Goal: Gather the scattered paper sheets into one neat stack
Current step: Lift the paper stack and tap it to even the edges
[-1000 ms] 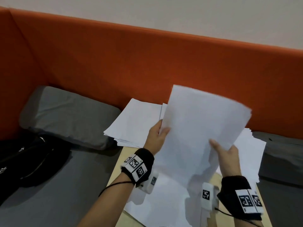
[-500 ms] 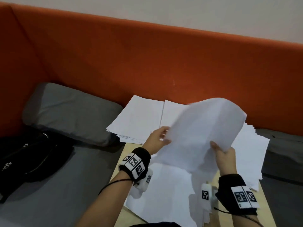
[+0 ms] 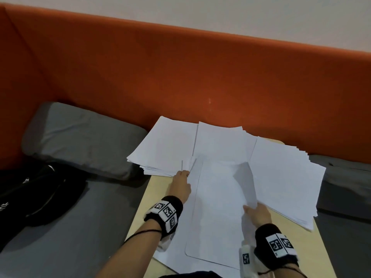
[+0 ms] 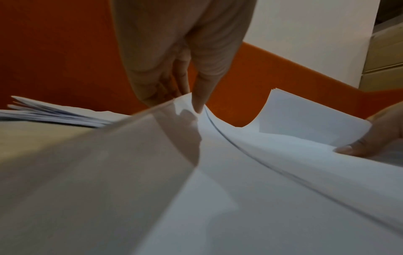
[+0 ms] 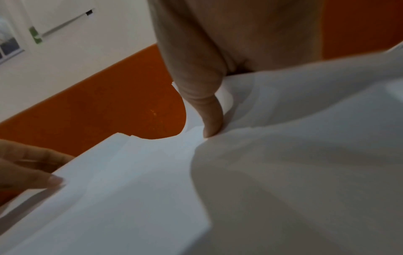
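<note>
A bundle of white paper sheets (image 3: 217, 199) lies low over the light wooden table (image 3: 147, 201), right in front of me. My left hand (image 3: 184, 174) pinches its far left edge, thumb on top (image 4: 197, 103). My right hand (image 3: 249, 209) grips the right edge, where the sheets curl upward; the thumb (image 5: 212, 120) presses on the paper. Beyond the bundle sit a fanned left pile (image 3: 166, 145), a middle pile (image 3: 218, 141) and a loose right pile (image 3: 285, 177).
An orange sofa back (image 3: 180, 77) rises just behind the table. A grey cushion (image 3: 80, 137) and a black bag (image 3: 36, 193) lie on the seat to the left. Another grey cushion (image 3: 347, 177) sits to the right.
The bundle, held raised and tilted up before, has come down almost flat over the near part of the table. Both hands moved down with it and kept their hold.
</note>
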`<state>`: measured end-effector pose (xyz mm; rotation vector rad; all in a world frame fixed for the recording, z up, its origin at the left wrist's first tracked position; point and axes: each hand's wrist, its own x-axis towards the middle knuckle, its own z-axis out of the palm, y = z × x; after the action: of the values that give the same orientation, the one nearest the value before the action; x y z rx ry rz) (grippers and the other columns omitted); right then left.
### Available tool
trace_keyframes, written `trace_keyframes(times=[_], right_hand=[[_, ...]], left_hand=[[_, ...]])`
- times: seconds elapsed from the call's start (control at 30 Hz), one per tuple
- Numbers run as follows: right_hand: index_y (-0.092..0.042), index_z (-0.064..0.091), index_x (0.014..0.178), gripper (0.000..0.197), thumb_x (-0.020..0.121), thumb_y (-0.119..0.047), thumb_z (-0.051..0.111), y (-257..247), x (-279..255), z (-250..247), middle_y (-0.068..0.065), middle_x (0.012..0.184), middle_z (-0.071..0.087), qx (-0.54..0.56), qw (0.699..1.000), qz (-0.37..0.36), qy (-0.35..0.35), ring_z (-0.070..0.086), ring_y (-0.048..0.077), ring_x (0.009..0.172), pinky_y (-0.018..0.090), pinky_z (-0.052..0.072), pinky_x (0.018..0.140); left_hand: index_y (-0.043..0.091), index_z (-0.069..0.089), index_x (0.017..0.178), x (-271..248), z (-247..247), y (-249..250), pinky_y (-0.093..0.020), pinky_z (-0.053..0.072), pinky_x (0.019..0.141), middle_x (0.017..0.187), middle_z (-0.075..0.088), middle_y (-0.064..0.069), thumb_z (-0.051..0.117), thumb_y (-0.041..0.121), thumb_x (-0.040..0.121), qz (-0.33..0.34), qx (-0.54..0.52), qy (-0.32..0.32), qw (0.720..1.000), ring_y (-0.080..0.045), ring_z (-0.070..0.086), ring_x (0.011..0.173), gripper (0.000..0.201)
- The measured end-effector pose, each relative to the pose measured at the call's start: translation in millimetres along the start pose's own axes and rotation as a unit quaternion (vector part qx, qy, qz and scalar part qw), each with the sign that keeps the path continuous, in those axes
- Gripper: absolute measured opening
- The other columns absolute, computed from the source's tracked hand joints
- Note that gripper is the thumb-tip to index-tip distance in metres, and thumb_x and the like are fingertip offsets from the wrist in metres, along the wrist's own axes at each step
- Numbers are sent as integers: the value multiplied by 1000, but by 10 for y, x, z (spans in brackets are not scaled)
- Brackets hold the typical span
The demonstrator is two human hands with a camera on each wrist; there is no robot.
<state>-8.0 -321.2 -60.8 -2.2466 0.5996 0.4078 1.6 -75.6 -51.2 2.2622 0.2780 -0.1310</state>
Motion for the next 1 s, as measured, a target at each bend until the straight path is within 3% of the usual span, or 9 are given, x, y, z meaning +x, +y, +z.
trace_keyframes(times=[0.23,0.37,0.47,0.57,0.67,0.77,0.83,0.9,1.0], right_hand=[[7,57,114,32,92,-16,56,-15,-24,6,24,115,62,17,1000,25,7,57,37,107,31,37,78],[6,58,114,32,92,-17,55,-14,-30,11,25,115,62,19,999,30,8,57,37,107,30,36,78],[6,57,115,34,92,-18,55,-26,-58,3,25,116,61,20,999,33,9,57,37,108,29,36,78],[6,57,116,34,92,-18,55,-24,-72,-1,24,116,61,25,999,33,8,57,37,108,30,36,78],[7,56,117,35,91,-17,57,-7,-67,-14,25,117,61,45,998,36,9,57,37,107,33,39,82],[9,55,116,37,88,-16,60,4,-36,-52,25,113,61,89,995,36,10,57,37,100,40,43,88],[10,54,116,40,87,-16,63,-39,-36,-103,21,104,60,131,991,20,13,55,35,95,41,44,86],[6,53,117,39,86,-15,65,-120,-77,-152,16,101,57,190,982,-3,10,53,32,93,37,43,82],[2,52,120,40,85,-9,66,-240,-147,-178,15,104,58,247,968,-37,22,53,30,94,36,41,82]], left_hand=[[10,38,139,-53,1,-20,-32,39,102,140,32,-8,41,4,95,39,45,-1,998,-23,38,126,45],[10,29,144,-60,-10,-10,-33,37,104,139,34,-10,40,4,95,13,48,-5,999,-24,36,129,50],[7,34,139,-87,-41,21,-35,40,102,132,40,-14,40,-1,94,0,-15,-6,1000,-27,43,125,47],[5,31,141,-123,-66,44,-35,39,102,137,41,-18,41,5,97,-32,-12,-48,998,-29,44,125,45],[7,23,146,-142,-68,11,-34,32,109,148,30,-14,41,10,99,-81,-80,-86,990,-27,35,135,50],[2,45,133,-117,-143,0,-32,36,105,130,49,-8,52,4,92,-80,-202,-69,974,-28,45,128,41],[0,60,116,-75,-204,24,-43,47,98,114,65,-17,58,-2,85,-67,-282,-54,955,-36,61,108,31],[0,63,111,-27,-212,37,-49,50,94,109,67,-22,65,1,81,-68,-332,-43,940,-37,64,102,30],[-3,64,105,10,-222,86,-40,51,94,108,67,-21,71,5,77,-75,-377,-21,923,-32,65,98,31]])
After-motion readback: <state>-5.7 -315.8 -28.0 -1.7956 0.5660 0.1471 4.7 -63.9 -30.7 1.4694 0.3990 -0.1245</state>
